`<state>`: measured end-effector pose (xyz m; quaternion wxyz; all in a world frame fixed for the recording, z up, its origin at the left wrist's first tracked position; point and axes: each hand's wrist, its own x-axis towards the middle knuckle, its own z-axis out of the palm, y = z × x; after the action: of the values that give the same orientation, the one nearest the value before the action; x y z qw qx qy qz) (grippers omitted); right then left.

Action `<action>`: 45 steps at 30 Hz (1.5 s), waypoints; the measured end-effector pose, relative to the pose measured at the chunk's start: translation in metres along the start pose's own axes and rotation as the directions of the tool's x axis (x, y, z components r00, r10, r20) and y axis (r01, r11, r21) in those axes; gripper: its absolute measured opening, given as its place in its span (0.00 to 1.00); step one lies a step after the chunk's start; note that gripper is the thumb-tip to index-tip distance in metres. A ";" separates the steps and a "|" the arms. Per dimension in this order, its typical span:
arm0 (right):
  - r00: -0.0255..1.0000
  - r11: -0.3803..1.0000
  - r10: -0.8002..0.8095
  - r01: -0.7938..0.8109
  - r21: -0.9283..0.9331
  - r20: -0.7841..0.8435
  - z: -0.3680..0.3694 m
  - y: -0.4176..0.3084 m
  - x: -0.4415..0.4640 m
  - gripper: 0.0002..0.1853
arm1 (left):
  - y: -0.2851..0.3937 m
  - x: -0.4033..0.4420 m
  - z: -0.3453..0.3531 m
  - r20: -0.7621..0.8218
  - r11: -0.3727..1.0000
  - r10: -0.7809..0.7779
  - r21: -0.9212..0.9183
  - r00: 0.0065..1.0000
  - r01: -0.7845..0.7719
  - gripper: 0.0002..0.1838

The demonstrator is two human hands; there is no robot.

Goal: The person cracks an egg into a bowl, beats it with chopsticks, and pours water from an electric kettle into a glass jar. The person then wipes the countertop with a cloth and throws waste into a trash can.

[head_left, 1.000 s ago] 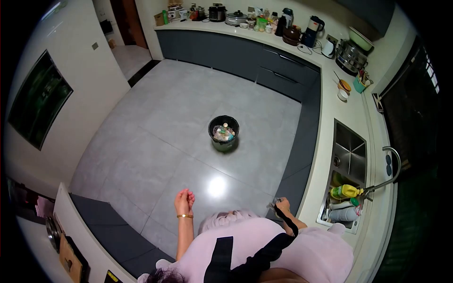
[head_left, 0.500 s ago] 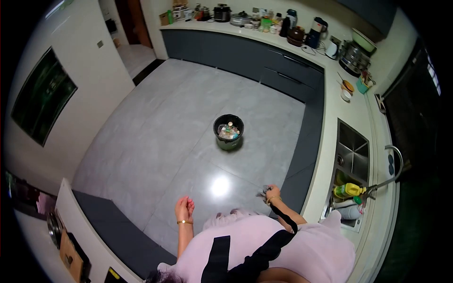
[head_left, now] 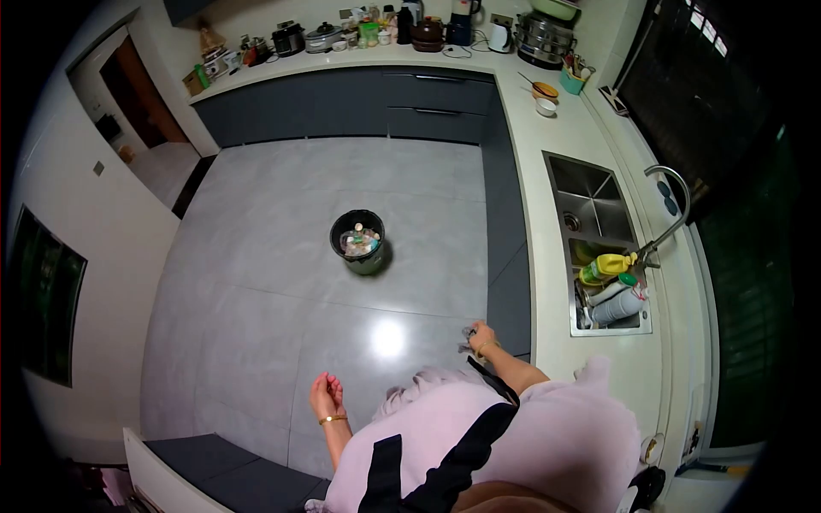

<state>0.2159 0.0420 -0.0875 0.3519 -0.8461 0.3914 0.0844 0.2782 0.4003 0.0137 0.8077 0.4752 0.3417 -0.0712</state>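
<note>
My right hand (head_left: pixel 483 335) is out low beside the grey cabinets on the right, its fingers closed on a crumpled grey bundle (head_left: pixel 466 339). Whether this is cloth or thin plastic I cannot tell. My left hand (head_left: pixel 327 397), with a gold bangle at the wrist, hangs in front of me over the floor. Its fingers are loosely curled and nothing shows in them. Farther ahead, a dark bin (head_left: pixel 363 264) lined with a black bag stands on the tiles. Bottles and plastic waste (head_left: pixel 359 241) fill it.
Along the right runs a pale counter (head_left: pixel 547 363) with a double sink (head_left: pixel 590 201). A yellow bottle (head_left: pixel 605 268) and a grey-white bottle (head_left: pixel 617 306) lie in its near basin. A small white bowl (head_left: pixel 546 108) and several cookers line the far counters. Grey tiles (head_left: pixel 256 222) surround the bin.
The view has swung to the right, so the bin and cabinets appear farther left. My right hand still grips the grey bundle; my left hand remains loosely curled.
</note>
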 end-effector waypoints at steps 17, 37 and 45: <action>1.000 0.912 0.023 -0.023 0.409 0.004 0.060 0.107 0.044 0.12 | 0.001 0.004 0.007 0.026 0.999 -0.025 0.021 0.999 0.025 0.06; 0.929 0.929 -0.281 0.326 -0.174 0.241 0.036 -0.083 0.020 0.19 | -0.001 -0.028 -0.046 -0.304 0.964 0.063 -0.227 0.951 -0.136 0.07; 0.526 0.441 -0.638 0.849 -0.293 0.563 0.086 -0.041 0.078 0.23 | -0.032 -0.027 -0.096 -0.232 0.892 0.205 -0.355 0.951 -0.279 0.06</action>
<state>0.3094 0.0702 -0.1622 0.1667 -0.9583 -0.1460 0.1805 0.1975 0.4558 -0.0233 0.8515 0.3514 0.3617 0.1437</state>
